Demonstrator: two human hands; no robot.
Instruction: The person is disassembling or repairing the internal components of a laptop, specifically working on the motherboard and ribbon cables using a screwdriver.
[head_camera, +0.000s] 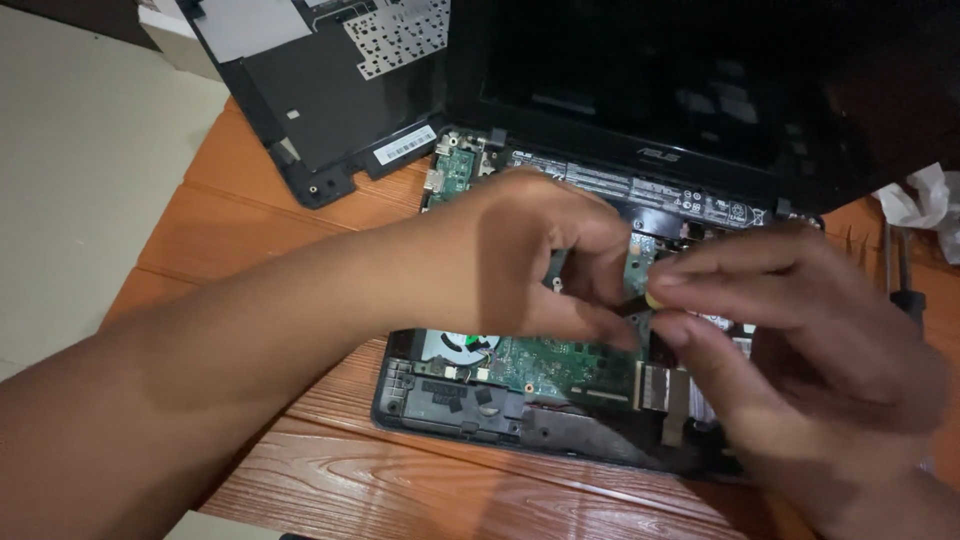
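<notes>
An opened black laptop (450, 405) lies on an orange wooden table (420, 490), its green circuit board (560, 360) and a fan (462, 345) exposed. The dark screen (640, 80) stands up behind. My left hand (520, 255) reaches across the board with its fingers curled down onto the parts in the middle. My right hand (790, 330) pinches thumb and forefinger together just beside the left fingers, over a small part I cannot make out. A tan flat cable (662, 388) lies below the hands.
The removed keyboard cover (320, 90) lies upside down at the back left, partly off the table. A screwdriver (905, 290) and crumpled white paper (925, 200) sit at the right edge. Pale floor (80, 150) shows at left.
</notes>
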